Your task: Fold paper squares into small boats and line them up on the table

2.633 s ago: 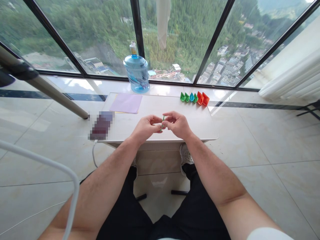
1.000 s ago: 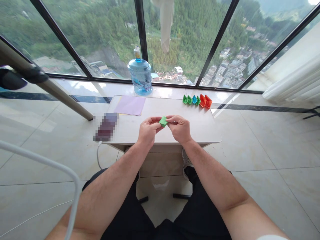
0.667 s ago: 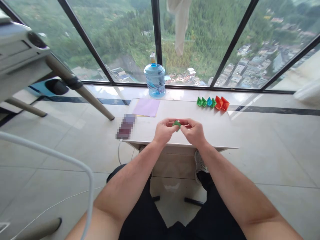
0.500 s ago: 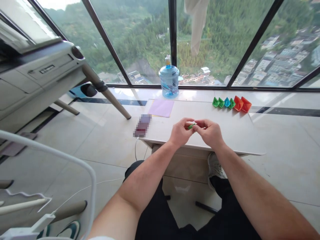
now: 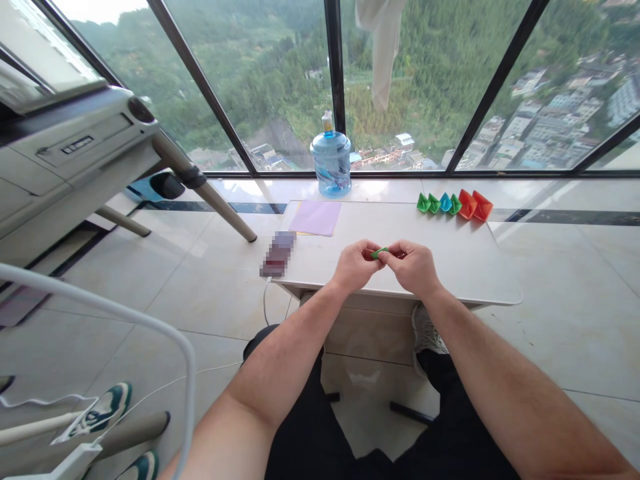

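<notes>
A pale worktop (image 5: 455, 267) stretches left to right, a blue water jug (image 5: 331, 163) standing just beyond its far edge. Six folded paper pieces (image 5: 445, 203) in green, blue and orange-red line up at far right, while a lilac sheet (image 5: 315, 218) lies at far left. Over the near side, the left hand (image 5: 359, 265) and right hand (image 5: 411, 265), fingers pinched nearly together, grip a small green folded paper (image 5: 379, 253) between them.

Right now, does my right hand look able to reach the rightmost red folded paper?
Probably yes: the right hand is busy pinching the green paper, but no object seems to stand between it and the rightmost red folded paper.
</notes>
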`<action>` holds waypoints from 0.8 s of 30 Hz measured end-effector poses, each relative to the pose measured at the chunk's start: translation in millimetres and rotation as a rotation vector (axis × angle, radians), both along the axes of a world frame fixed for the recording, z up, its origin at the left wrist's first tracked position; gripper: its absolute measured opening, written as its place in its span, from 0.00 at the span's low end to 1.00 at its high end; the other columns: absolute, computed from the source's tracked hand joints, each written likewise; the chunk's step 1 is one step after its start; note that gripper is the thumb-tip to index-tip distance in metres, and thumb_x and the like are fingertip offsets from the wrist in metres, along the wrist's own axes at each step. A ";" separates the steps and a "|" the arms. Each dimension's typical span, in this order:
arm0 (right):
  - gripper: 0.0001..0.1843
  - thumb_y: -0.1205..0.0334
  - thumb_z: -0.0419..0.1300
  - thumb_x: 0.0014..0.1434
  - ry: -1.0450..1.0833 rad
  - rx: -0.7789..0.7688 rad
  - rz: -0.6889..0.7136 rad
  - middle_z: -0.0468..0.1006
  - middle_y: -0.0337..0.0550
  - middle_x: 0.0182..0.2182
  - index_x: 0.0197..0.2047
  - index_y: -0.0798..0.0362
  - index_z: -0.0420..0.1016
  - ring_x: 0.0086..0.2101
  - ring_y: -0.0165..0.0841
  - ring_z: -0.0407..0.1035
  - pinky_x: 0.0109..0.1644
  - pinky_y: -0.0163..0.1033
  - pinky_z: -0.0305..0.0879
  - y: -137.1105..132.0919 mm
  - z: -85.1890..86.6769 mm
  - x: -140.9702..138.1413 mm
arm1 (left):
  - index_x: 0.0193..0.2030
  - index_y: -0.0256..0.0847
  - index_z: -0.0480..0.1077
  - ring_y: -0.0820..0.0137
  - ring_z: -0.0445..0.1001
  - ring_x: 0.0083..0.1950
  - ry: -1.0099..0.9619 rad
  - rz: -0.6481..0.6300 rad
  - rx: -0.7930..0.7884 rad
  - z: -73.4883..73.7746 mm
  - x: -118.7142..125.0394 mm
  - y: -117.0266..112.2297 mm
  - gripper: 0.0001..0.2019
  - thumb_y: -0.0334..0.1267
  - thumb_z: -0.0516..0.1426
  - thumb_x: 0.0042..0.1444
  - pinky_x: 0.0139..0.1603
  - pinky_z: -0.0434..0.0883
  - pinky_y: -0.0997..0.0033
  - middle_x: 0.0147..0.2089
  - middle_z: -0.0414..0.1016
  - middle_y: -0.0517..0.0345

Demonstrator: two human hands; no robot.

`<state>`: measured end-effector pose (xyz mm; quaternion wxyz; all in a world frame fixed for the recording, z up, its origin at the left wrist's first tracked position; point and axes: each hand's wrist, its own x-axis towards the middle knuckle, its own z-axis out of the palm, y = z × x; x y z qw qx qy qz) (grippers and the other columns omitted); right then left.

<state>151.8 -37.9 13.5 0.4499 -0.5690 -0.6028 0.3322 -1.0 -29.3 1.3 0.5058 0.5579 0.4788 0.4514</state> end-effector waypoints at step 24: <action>0.24 0.56 0.75 0.39 0.540 -0.222 0.174 0.81 0.39 0.33 0.40 0.53 0.77 0.31 0.30 0.74 0.32 0.37 0.76 14.1 0.7 6.9 | 0.38 0.33 0.80 0.65 0.80 0.37 -0.459 0.042 -0.256 17.9 -3.9 3.9 0.24 0.35 0.76 0.30 0.49 0.76 0.60 0.35 0.83 0.50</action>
